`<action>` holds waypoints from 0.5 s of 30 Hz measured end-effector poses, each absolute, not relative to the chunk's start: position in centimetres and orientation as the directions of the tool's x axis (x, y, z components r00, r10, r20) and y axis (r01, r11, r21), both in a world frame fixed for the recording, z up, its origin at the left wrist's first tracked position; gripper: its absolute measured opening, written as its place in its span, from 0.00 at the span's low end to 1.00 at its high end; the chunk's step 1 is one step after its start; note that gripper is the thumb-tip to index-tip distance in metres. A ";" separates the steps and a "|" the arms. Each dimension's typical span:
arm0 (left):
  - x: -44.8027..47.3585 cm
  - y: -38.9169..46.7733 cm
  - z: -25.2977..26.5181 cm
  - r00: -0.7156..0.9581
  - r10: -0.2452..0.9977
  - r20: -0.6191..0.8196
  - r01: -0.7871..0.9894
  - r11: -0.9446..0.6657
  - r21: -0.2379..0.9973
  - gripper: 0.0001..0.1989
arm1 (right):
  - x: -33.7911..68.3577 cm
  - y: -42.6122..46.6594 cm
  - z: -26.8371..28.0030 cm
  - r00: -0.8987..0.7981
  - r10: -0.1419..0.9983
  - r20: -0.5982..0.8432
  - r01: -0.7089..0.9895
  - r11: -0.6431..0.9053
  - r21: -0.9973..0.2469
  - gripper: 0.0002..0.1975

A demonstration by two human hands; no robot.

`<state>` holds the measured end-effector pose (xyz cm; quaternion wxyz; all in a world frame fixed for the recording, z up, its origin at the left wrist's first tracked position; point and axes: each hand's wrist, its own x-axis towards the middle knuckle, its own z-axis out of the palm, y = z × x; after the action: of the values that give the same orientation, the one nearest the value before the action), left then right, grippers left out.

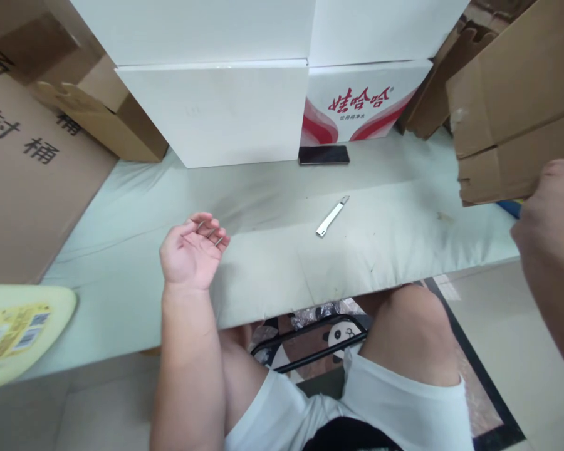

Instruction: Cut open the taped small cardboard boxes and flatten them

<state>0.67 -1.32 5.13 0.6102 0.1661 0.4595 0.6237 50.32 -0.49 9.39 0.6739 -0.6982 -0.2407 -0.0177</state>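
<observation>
My left hand [195, 250] is turned palm up over the near left part of the covered table, fingers apart and slightly curled, with thin dark lines showing between them; nothing is plainly held. At the right edge, my right hand [552, 207] grips the lower edge of a brown cardboard piece [512, 106], thumb on its face. The fingers behind the cardboard are hidden. A white-handled utility knife [331, 217] lies on the table between the two hands, apart from both. Beyond it, a black phone [324, 155] lies flat against the boxes.
White boxes [225, 119] are stacked at the back, one with red lettering [361, 100]. Brown cartons [28, 181] stand on the left. A pale yellow-green object with a label [61, 307] juts in at lower left. The table's pale cover [263, 263] ends just before my knees.
</observation>
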 end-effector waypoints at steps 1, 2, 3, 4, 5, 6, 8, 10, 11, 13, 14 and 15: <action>0.7 -1.3 5.1 -0.201 0.912 -0.356 -0.609 0.168 0.775 0.06 | 50.8 0.2 9.3 0.874 0.302 0.380 0.401 -0.007 -0.916 0.18; 0.7 -1.3 5.1 -0.202 0.912 -0.357 -0.610 0.168 0.775 0.06 | 51.2 0.9 9.2 0.859 0.290 0.422 0.445 -0.017 -0.895 0.18; 0.7 -1.4 5.1 -0.205 0.912 -0.355 -0.609 0.165 0.776 0.06 | 51.5 1.7 9.0 0.840 0.292 0.458 0.483 -0.016 -0.876 0.18; 0.6 -1.4 5.1 -0.208 0.913 -0.352 -0.607 0.161 0.778 0.06 | 51.8 2.6 8.9 0.826 0.320 0.464 0.496 -0.021 -0.868 0.18; 0.6 -1.4 5.1 -0.209 0.913 -0.349 -0.605 0.159 0.780 0.06 | 52.0 3.6 8.8 0.815 0.343 0.468 0.507 -0.029 -0.862 0.17; 0.6 -1.4 5.1 -0.210 0.914 -0.348 -0.603 0.158 0.782 0.05 | 52.2 4.7 8.7 0.806 0.363 0.468 0.517 -0.044 -0.855 0.17; 0.5 -1.3 5.2 -0.210 0.912 -0.352 -0.604 0.162 0.781 0.05 | 52.6 6.9 8.7 0.794 0.391 0.465 0.537 -0.092 -0.839 0.17; 0.6 -1.1 5.3 -0.215 0.905 -0.367 -0.609 0.170 0.775 0.05 | 53.0 9.2 8.8 0.798 0.410 0.442 0.546 -0.179 -0.818 0.20; 0.6 -1.0 5.3 -0.222 0.900 -0.375 -0.611 0.171 0.773 0.05 | 53.2 10.3 8.9 0.801 0.421 0.426 0.546 -0.224 -0.807 0.22; 0.7 -0.7 5.4 -0.235 0.893 -0.384 -0.610 0.173 0.774 0.06 | 53.7 12.7 8.9 0.799 0.446 0.404 0.553 -0.278 -0.786 0.26; 0.7 -0.6 5.4 -0.242 0.890 -0.386 -0.607 0.172 0.776 0.06 | 54.0 13.8 8.9 0.792 0.459 0.403 0.560 -0.283 -0.779 0.27; 0.8 -0.5 5.4 -0.249 0.889 -0.386 -0.603 0.170 0.780 0.06 | 54.4 14.9 8.8 0.789 0.464 0.403 0.563 -0.285 -0.776 0.29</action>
<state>0.77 -0.45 5.41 0.5947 0.1486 0.4809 0.6269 54.39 14.88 8.78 0.5045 -0.8001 -0.3208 -0.0493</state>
